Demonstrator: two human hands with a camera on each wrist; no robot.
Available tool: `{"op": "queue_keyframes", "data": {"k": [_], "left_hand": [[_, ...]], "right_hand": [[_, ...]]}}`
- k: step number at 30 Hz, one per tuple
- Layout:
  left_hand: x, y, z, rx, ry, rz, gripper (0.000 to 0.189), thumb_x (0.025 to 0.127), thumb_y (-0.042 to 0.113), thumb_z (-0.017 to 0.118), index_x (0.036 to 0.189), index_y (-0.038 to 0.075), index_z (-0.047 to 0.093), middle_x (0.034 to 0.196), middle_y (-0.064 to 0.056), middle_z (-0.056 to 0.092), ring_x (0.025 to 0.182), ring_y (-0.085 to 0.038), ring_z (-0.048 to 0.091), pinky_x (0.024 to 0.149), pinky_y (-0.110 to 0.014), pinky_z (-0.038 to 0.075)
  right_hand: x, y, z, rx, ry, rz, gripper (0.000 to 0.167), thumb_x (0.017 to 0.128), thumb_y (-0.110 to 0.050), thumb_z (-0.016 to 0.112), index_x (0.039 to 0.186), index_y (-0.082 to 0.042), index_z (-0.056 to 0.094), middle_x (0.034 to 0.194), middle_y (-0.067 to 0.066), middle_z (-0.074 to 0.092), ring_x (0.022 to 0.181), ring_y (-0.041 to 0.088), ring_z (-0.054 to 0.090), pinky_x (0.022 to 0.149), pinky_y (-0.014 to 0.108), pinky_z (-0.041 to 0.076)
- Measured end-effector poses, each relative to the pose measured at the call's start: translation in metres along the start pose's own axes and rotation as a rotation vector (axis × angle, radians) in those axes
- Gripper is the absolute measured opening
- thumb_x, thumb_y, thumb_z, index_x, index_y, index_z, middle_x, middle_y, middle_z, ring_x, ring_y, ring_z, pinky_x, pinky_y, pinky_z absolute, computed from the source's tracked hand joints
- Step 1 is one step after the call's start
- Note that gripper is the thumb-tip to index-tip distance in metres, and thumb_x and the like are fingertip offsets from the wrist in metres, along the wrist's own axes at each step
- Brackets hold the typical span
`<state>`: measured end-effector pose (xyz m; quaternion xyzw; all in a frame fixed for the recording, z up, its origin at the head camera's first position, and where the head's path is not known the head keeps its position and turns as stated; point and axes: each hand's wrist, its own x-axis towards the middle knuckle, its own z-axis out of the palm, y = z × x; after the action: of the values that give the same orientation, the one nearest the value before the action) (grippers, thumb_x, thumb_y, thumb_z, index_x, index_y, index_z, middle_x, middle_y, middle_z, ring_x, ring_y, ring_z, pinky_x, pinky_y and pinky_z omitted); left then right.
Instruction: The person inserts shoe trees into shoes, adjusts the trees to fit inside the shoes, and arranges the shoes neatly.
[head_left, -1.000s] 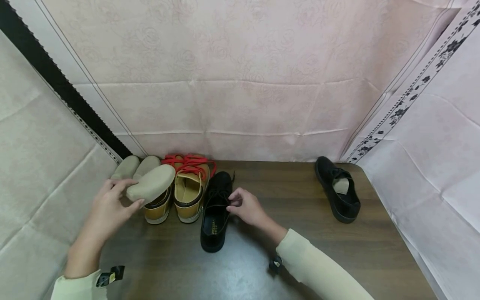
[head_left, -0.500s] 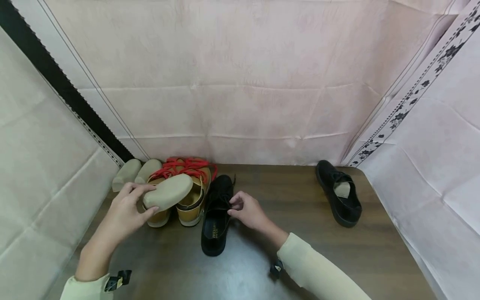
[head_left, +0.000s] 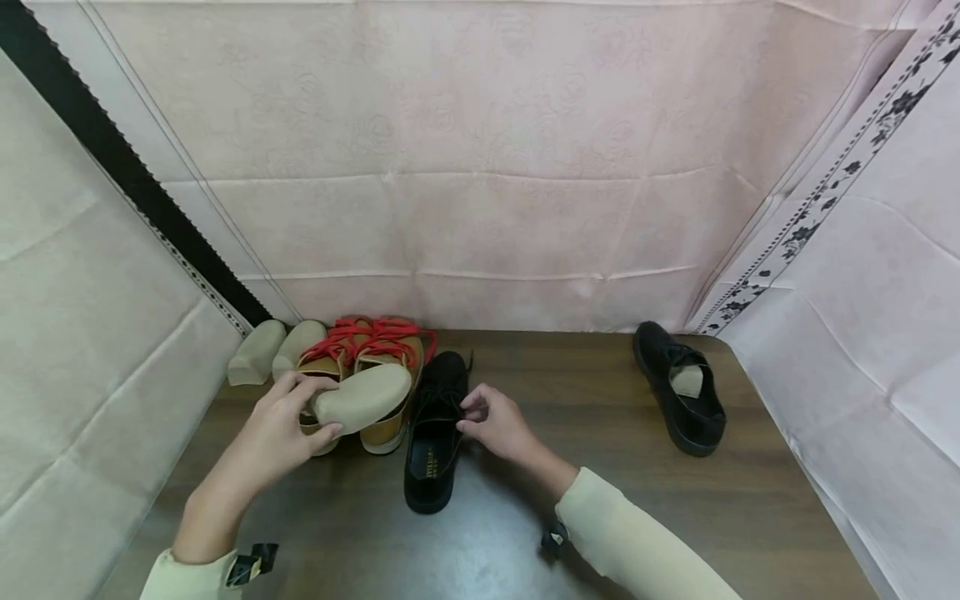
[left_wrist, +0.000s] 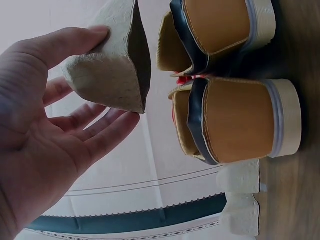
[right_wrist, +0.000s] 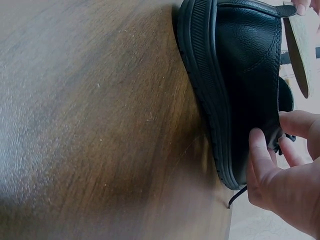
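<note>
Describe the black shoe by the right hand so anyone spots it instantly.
On the wooden surface, find the tan shoes with red laces. Just to their right stands a black shoe that the right hand pinches. Unlike the other black shoe, farther right with a pale insert inside, its insole shows gold lettering.

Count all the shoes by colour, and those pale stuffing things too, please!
Black shoes: 2
Tan shoes: 2
Pale shoe stuffers: 4, including 1 in the left hand and 1 inside a black shoe
Total in sight: 8
</note>
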<state>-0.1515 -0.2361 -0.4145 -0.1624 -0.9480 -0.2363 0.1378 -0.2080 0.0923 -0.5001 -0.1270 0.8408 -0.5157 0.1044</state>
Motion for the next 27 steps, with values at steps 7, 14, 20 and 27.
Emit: {"op": "queue_keyframes", "data": {"k": [7,14,20,27], "left_hand": [[0.001,0.006,0.003,-0.016,-0.074,-0.019,0.051,0.081,0.014,0.087,0.127,0.009,0.066,0.112,-0.012,0.058,0.087,-0.025,0.058,0.072,-0.040,0.051],[0.000,0.012,0.002,-0.011,-0.084,0.012,0.052,0.080,0.016,0.089,0.126,0.007,0.065,0.112,-0.011,0.061,0.088,-0.026,0.060,0.073,-0.039,0.051],[0.001,0.018,0.002,-0.021,-0.101,0.026,0.053,0.080,0.017,0.089,0.125,0.007,0.064,0.115,-0.011,0.063,0.088,-0.024,0.060,0.073,-0.039,0.052],[0.001,0.027,0.001,-0.022,-0.104,0.045,0.054,0.081,0.018,0.088,0.127,0.007,0.064,0.114,-0.010,0.064,0.084,-0.021,0.060,0.067,-0.032,0.052]], "right_hand": [[-0.002,0.000,0.000,-0.007,0.014,-0.003,0.021,0.093,-0.012,0.077,0.111,-0.012,0.065,0.114,0.007,0.068,0.103,0.021,0.069,0.086,0.036,0.058],[0.000,-0.001,0.002,-0.005,0.004,-0.005,0.022,0.093,-0.012,0.077,0.111,-0.012,0.065,0.115,0.006,0.068,0.103,0.020,0.069,0.086,0.036,0.058],[0.000,-0.002,0.001,0.000,-0.005,0.017,0.021,0.094,-0.012,0.076,0.112,-0.014,0.065,0.115,0.005,0.068,0.104,0.020,0.068,0.086,0.036,0.058],[-0.001,-0.004,-0.001,-0.001,-0.009,0.028,0.021,0.094,-0.013,0.076,0.113,-0.014,0.065,0.115,0.005,0.068,0.104,0.020,0.068,0.087,0.037,0.058]]}}
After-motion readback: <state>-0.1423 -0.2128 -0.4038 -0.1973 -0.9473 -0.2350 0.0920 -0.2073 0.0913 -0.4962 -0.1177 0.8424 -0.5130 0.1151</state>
